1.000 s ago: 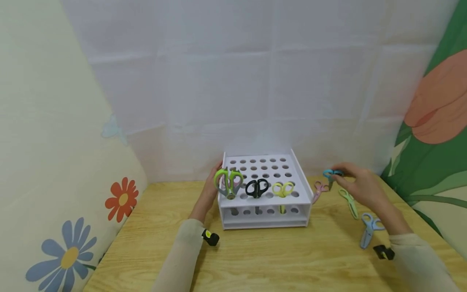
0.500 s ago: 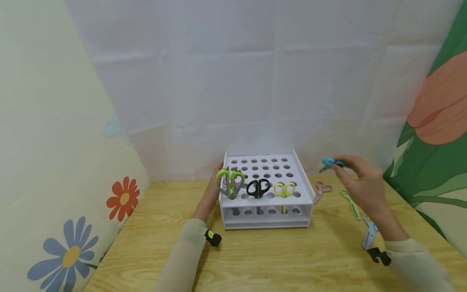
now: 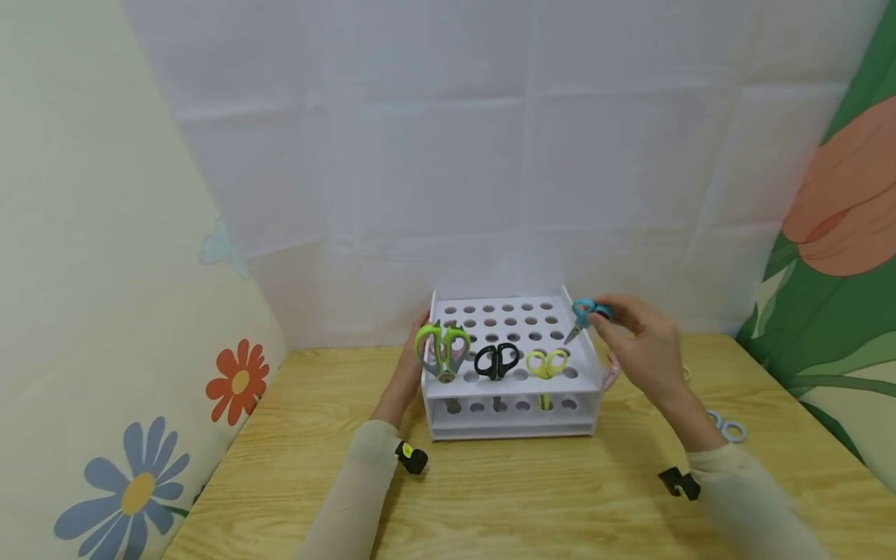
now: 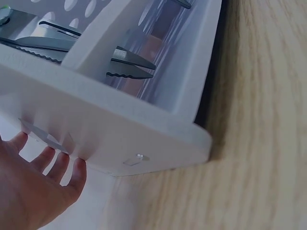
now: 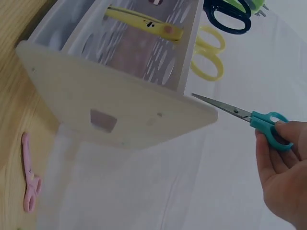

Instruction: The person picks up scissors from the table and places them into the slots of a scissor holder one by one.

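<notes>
A white rack (image 3: 514, 394) with rows of round holes stands on the table. My left hand (image 4: 38, 187) touches its left side wall with the fingertips, the fingers fairly straight. In my right hand (image 3: 647, 346) I pinch teal scissors (image 5: 261, 122) by the handles, blades angled down to the left over the rack's right edge. Standing in the rack's front holes are green-and-grey scissors (image 3: 442, 350), black scissors (image 3: 496, 362) and yellow scissors (image 3: 547, 363). Something pink behind the green pair is mostly hidden.
Pink scissors (image 5: 31, 184) lie on the table right of the rack. Light blue scissors (image 3: 728, 429) lie nearer the front, partly behind my right forearm. A bit of a green handle (image 3: 687, 374) shows beside my wrist. White cloth (image 3: 420, 194) hangs behind.
My right hand has lifted the teal scissors off the table and carried them left to the rack's right edge. My left hand has stayed at the rack's side.
</notes>
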`<state>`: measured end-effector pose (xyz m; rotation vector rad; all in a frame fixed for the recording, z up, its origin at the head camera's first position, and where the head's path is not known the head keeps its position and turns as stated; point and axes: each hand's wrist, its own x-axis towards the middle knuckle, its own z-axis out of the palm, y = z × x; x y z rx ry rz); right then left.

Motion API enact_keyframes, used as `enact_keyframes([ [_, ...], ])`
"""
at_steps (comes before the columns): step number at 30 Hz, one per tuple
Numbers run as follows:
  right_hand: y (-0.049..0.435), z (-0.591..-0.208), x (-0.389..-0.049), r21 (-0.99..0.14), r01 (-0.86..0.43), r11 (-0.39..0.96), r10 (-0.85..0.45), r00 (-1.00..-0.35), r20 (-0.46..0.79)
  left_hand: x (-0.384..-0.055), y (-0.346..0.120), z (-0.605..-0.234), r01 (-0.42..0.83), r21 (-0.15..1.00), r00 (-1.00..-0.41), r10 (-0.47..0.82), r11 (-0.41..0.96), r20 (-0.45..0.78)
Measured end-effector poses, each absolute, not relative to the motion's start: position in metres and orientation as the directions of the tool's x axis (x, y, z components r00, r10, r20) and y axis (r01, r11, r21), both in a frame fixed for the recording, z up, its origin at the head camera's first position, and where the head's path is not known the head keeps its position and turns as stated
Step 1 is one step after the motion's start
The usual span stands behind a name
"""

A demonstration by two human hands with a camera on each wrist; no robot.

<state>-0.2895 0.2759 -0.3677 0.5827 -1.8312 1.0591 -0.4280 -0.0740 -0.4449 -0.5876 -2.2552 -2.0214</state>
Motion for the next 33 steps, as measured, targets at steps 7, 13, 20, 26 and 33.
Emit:
enact_keyframes([
  [7,0.267,-0.372,-0.303,-0.456,-0.648,0.610,0.003,-0.574,0.819,-0.436,-0.070,-0.463,0.328,0.941,-0.930,0.204,0.083,0.306],
  [13,0.266,-0.376,-0.307,-0.511,-0.568,0.646,-0.047,-0.697,0.715,-0.435,-0.067,-0.463,0.357,0.931,-0.923,0.182,0.081,0.338],
  [20,0.265,-0.378,-0.313,-0.491,-0.521,0.699,-0.147,-0.776,0.614,-0.430,-0.072,-0.449,0.345,0.937,-0.921,0.212,0.049,0.328],
  [26,0.267,-0.379,-0.317,-0.441,-0.498,0.747,-0.191,-0.796,0.575,-0.412,-0.073,-0.429,0.349,0.933,-0.917,0.237,0.092,0.320],
  [33,0.267,-0.385,-0.320,-0.393,-0.462,0.795,-0.204,-0.814,0.544,-0.432,-0.073,-0.450,0.336,0.941,-0.920,0.231,0.049,0.317],
])
